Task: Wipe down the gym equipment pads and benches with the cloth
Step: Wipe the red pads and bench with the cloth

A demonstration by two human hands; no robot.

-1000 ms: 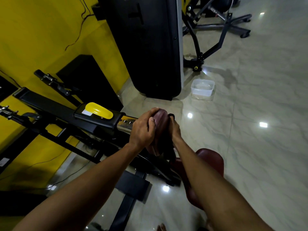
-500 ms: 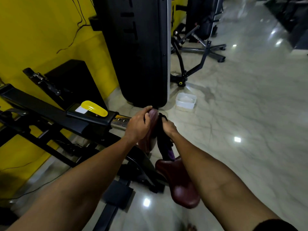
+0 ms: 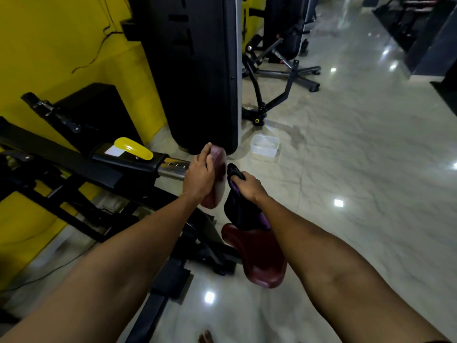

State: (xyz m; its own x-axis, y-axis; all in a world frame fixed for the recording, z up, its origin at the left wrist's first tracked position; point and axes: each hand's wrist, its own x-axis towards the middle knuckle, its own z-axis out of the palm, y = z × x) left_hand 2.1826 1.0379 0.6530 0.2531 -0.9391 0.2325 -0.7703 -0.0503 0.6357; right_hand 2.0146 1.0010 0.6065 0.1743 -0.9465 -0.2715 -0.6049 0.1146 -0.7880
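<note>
A maroon back pad [image 3: 218, 174] stands upright at the end of a steel tube. My left hand [image 3: 199, 174] lies against its left side, fingers curled over the top edge. My right hand [image 3: 248, 186] grips a dark cloth with purple trim [image 3: 238, 211], held just right of the pad and apart from it. The cloth hangs down to the maroon seat pad [image 3: 257, 258] below.
A clear plastic tub [image 3: 264, 144] sits on the tiled floor beyond the pad. A black weight-stack housing [image 3: 193, 70] stands behind it. The machine's black frame with a yellow lever [image 3: 133, 148] runs left along the yellow wall. Another machine's legs [image 3: 289, 73] spread at the back.
My right hand has pulled the cloth off the back pad, to the right and a little down. The left hand stays on the pad. The camera has tilted up.
</note>
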